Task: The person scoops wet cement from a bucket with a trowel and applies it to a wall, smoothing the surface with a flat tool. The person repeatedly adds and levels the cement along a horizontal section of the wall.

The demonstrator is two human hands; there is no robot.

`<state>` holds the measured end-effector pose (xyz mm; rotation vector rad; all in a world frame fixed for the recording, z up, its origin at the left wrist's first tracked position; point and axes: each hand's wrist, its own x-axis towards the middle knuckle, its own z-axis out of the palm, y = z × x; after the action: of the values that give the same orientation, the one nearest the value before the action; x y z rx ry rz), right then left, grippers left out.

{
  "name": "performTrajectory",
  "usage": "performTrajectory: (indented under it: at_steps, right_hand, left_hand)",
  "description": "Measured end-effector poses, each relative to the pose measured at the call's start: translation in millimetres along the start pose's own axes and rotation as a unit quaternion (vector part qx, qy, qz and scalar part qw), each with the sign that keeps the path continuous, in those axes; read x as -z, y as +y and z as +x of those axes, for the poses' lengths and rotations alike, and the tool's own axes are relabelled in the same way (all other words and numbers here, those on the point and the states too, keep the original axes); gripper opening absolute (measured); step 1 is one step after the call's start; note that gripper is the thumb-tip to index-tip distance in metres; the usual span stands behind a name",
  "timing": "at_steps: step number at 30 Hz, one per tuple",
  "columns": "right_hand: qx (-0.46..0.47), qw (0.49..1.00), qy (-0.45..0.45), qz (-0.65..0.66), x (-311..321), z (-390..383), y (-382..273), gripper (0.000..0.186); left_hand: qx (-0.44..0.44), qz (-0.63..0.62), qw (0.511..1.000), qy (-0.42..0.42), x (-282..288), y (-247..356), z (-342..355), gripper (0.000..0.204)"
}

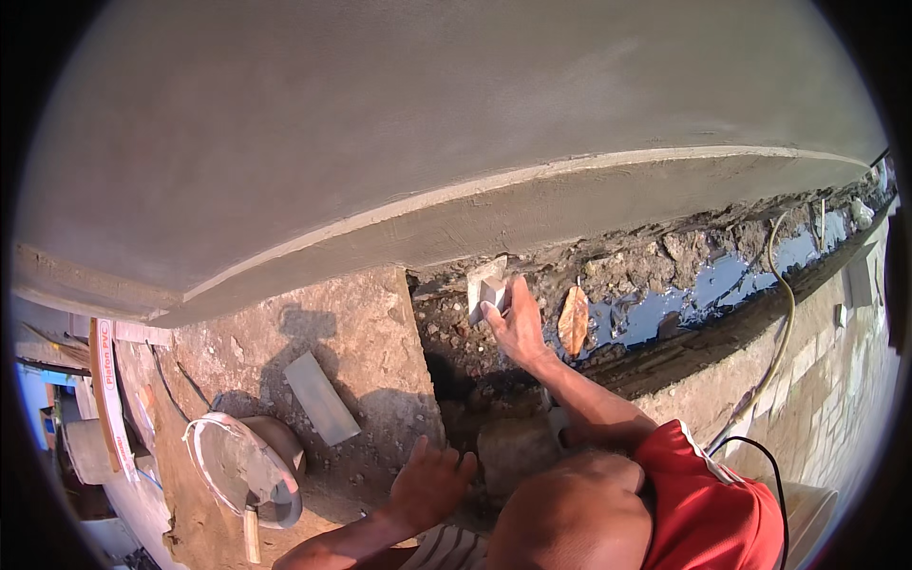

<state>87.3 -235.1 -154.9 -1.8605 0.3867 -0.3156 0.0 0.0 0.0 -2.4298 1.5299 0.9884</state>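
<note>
My right hand (521, 328) grips a small flat plastering tool (480, 290) with a raised pale block on it. It is held just below the ledge of the smooth grey plastered wall (427, 114), over the dirt trench. I cannot make out whether the tool touches the wall. Low in the middle, my left hand (432, 484) hangs over the slab with its fingers loosely apart and nothing in them. Near that hand, a flat rectangular grey board (322, 399) lies on the rough concrete slab (366, 313). A bucket (285, 446) stands to its left, with a wooden-handled trowel (252, 537) resting in it.
Dark water (717, 290) lies in the trench to the right, beside a dry brown leaf (573, 321). A pale hose (784, 332) runs across the trench onto the paved ground (807, 380). A long printed strip (112, 399) stands at the far left.
</note>
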Motion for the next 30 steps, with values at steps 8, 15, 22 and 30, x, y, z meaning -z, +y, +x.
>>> performTrajectory:
  at_steps: [8,15,22,30]
  right_hand:
    - [-0.171,0.832,-0.069,0.524,48.5,-12.6,-29.2,0.030]
    - [-0.180,0.717,-0.067,0.670,70.1,-8.6,-12.7,0.042]
    - [-0.149,0.738,0.065,0.654,130.5,-9.1,39.3,0.048]
    - [-0.162,0.756,0.138,0.619,176.0,-8.5,69.3,0.038]
  left_hand:
    - [-0.012,-0.012,0.998,0.059,1.9,5.5,-1.1,0.028]
    - [0.008,-0.029,1.000,-0.005,20.8,0.6,6.2,0.043]
    - [-0.006,-0.165,0.985,-0.047,27.3,7.5,28.9,0.057]
    - [0.123,-0.831,0.534,0.102,76.6,23.0,176.5,0.071]
